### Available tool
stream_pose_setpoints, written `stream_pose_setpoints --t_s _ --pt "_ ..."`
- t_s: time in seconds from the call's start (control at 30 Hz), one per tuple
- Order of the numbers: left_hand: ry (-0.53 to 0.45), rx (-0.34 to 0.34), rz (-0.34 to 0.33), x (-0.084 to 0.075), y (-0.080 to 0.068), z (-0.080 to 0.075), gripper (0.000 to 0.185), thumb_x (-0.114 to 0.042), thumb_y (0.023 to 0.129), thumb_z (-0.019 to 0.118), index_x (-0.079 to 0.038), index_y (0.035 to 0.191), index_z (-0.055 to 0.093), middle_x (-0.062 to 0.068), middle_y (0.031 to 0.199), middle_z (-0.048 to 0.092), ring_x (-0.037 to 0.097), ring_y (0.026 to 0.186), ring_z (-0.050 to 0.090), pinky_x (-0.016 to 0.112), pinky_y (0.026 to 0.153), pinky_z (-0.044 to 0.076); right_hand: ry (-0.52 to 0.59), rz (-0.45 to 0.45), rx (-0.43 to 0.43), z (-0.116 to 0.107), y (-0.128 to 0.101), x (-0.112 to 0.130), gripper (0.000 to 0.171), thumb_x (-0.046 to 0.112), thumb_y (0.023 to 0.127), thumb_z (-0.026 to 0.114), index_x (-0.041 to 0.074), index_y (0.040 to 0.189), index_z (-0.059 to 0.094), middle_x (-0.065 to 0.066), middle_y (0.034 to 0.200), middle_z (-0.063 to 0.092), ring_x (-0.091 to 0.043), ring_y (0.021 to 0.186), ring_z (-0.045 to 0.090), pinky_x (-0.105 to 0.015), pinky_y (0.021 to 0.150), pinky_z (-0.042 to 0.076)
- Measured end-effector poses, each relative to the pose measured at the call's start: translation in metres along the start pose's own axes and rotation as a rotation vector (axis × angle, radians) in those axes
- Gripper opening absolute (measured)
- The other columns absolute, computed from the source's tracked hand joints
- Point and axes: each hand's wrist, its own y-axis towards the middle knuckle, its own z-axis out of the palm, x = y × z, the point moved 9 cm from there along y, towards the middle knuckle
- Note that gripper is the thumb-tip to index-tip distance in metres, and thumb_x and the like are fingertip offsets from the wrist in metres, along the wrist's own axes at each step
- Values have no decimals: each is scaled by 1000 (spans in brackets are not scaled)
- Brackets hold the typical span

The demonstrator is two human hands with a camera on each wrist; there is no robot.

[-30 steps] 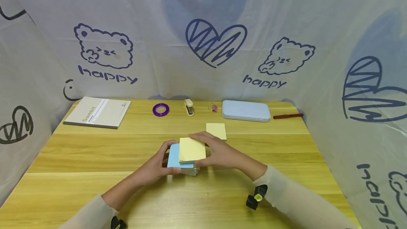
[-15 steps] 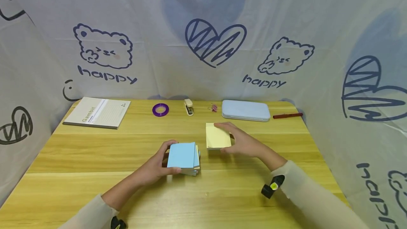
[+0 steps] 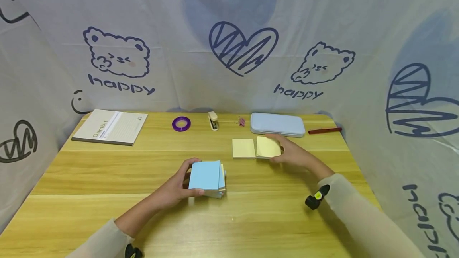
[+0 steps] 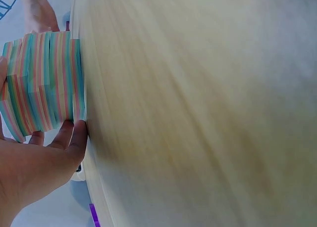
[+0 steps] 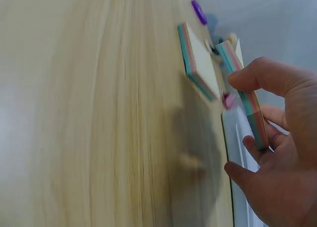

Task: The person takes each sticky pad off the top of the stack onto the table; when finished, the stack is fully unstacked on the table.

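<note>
A thick stack of coloured sticky notes (image 3: 205, 178) with a blue top sheet stands on the wooden table (image 3: 107, 178). My left hand (image 3: 179, 182) grips its left side, thumb on the near edge; the left wrist view shows the striped stack (image 4: 44, 83) against my left hand (image 4: 44, 172). My right hand (image 3: 292, 154) holds a thinner yellow-topped pad (image 3: 267, 146), tilted, just right of another yellow-topped pad (image 3: 244, 148) lying flat. In the right wrist view my fingers (image 5: 257, 76) pinch the held pad (image 5: 245, 96) beside the lying pad (image 5: 198, 64).
Along the back edge lie a Gambit notebook (image 3: 109, 126), a purple tape ring (image 3: 181, 123), a small stapler (image 3: 213, 120), a pink binder clip (image 3: 242, 122), a light blue case (image 3: 277, 124) and a red pen (image 3: 324, 130). Printed cloth walls surround the table.
My right hand lifted the yellow-topped pad off the stack and carried it right and back, beside the lying yellow pad. The stack now shows a blue top; my left hand stayed.
</note>
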Motion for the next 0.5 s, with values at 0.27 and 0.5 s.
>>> stream_pose_setpoints --t_s 0.27,0.5 --pt "9 -1 -6 0 0 0 84 -22 93 80 -18 155 24 24 162 23 51 144 36 53 110 45 -55 42 6 -6 7 -25 90 16 86 82 9 161 31 -20 165 28 -41 153 24 -61 124 19" --pt "-3 1 -5 -1 0 1 84 -20 92 80 -17 155 23 24 161 24 50 143 38 49 107 47 -81 15 44 -5 11 -31 91 17 84 84 4 159 35 -25 163 29 -42 146 32 -61 120 24"
